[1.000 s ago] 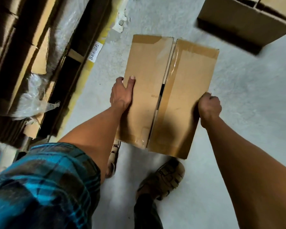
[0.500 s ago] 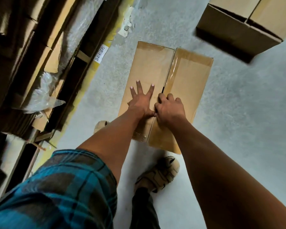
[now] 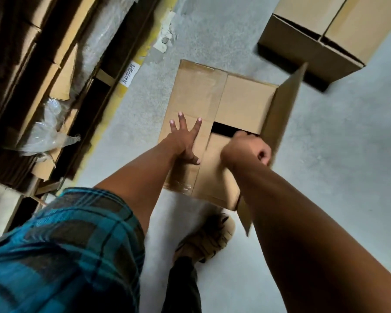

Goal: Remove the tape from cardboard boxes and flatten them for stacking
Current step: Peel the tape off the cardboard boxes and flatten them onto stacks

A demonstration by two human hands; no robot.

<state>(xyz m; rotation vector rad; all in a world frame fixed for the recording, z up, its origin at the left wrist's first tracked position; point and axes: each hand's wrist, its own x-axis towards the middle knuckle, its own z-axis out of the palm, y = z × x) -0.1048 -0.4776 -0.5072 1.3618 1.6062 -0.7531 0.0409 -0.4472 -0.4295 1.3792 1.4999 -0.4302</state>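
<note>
A brown cardboard box (image 3: 196, 93) stands on the grey concrete floor in front of me. My left hand (image 3: 184, 138) lies flat on its left top flap with the fingers spread. My right hand (image 3: 248, 150) is closed on the edge of the right top flap (image 3: 282, 116), which stands lifted and tilted outward, blurred by motion. Two inner flaps show under it, with a dark gap between them. Clear tape remains on the near left corner (image 3: 181, 185).
A second, larger cardboard box (image 3: 314, 41) stands at the upper right. Racks with flattened cardboard and plastic wrap (image 3: 48, 129) run along the left beside a yellow floor line. My shoes (image 3: 210, 238) are just below the box.
Both hands were at the centre seam half a second ago. The right flap has since swung up and to the right in my right hand. My left hand stays on the left flap.
</note>
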